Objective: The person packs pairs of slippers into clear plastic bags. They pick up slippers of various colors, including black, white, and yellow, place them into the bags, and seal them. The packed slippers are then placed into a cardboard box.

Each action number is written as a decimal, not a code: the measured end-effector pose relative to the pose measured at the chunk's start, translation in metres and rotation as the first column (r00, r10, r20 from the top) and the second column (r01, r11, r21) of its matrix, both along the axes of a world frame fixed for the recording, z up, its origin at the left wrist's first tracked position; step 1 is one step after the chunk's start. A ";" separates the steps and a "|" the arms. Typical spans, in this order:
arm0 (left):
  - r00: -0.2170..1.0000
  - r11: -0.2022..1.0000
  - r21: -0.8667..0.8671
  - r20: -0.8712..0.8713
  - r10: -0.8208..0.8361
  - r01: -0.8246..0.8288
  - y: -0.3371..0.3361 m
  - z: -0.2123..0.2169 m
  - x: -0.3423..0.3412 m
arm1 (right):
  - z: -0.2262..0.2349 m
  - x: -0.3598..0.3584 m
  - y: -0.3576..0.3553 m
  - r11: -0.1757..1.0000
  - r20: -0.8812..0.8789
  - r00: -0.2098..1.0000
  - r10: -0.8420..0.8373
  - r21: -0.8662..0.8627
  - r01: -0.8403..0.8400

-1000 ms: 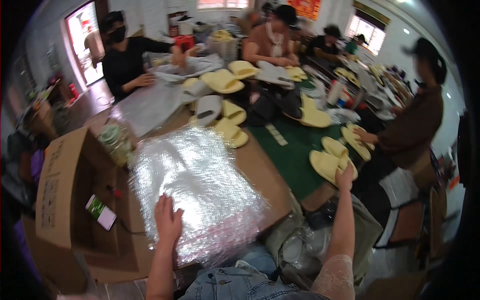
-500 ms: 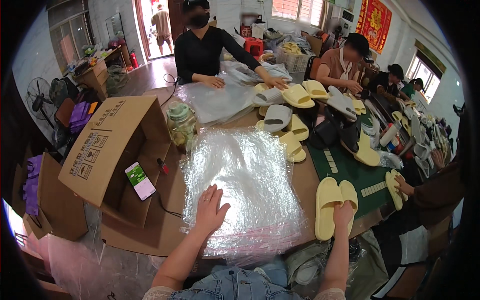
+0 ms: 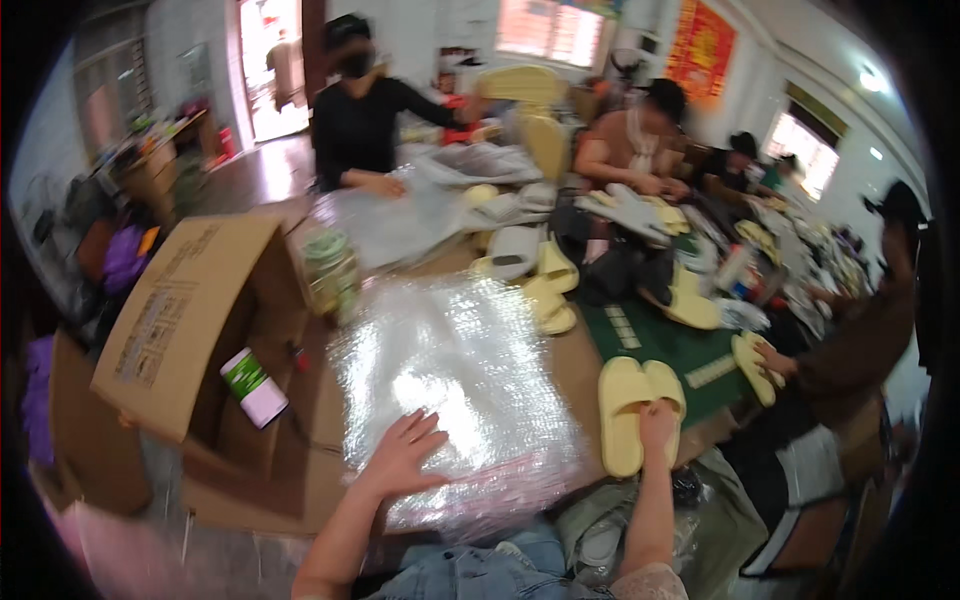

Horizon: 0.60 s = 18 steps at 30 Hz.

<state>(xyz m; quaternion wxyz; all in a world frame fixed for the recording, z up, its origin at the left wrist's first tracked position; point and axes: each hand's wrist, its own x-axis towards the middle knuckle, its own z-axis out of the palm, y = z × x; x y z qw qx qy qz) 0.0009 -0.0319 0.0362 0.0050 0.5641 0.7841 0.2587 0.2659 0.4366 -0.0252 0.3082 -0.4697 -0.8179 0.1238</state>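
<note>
Crowded workshop scene: a long worktop (image 3: 585, 350) filled the room, with other people seated along its far and right sides. Nearest you, your left hand (image 3: 405, 455) lay flat, fingers spread apart, on the near edge of a shiny bubble-wrap sheet (image 3: 450, 380) spread over the worktop. Your right hand (image 3: 657, 420) pressed on the heels of a pair of pale yellow slippers (image 3: 640, 412) lying side by side just right of the sheet; whether its grip was closed on them could not be told. To your left stood an open cardboard box (image 3: 190, 320) with a phone (image 3: 253, 387) resting against its flap. Farther off lay more yellow slippers (image 3: 550, 290), and beyond them a person in black (image 3: 365, 125) handled another plastic sheet.
</note>
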 end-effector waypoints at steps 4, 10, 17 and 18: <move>0.998 0.998 0.023 0.042 0.053 -0.054 -0.010 -0.007 0.000 | 0.000 -0.024 -0.001 0.999 -0.034 0.999 0.016 0.035 -0.014; 0.995 0.999 -0.012 0.086 0.051 -0.051 -0.003 -0.002 0.006 | 0.025 -0.018 -0.018 0.999 -0.005 0.999 -0.032 -0.015 0.032; 0.988 0.992 0.083 0.131 0.084 -0.096 -0.001 -0.014 0.007 | 0.019 -0.015 -0.020 1.000 -0.066 0.998 -0.015 0.012 0.015; 0.987 0.991 0.097 0.139 0.082 -0.096 -0.001 -0.019 0.005 | 0.017 -0.014 -0.021 1.000 -0.082 0.997 -0.014 0.018 0.015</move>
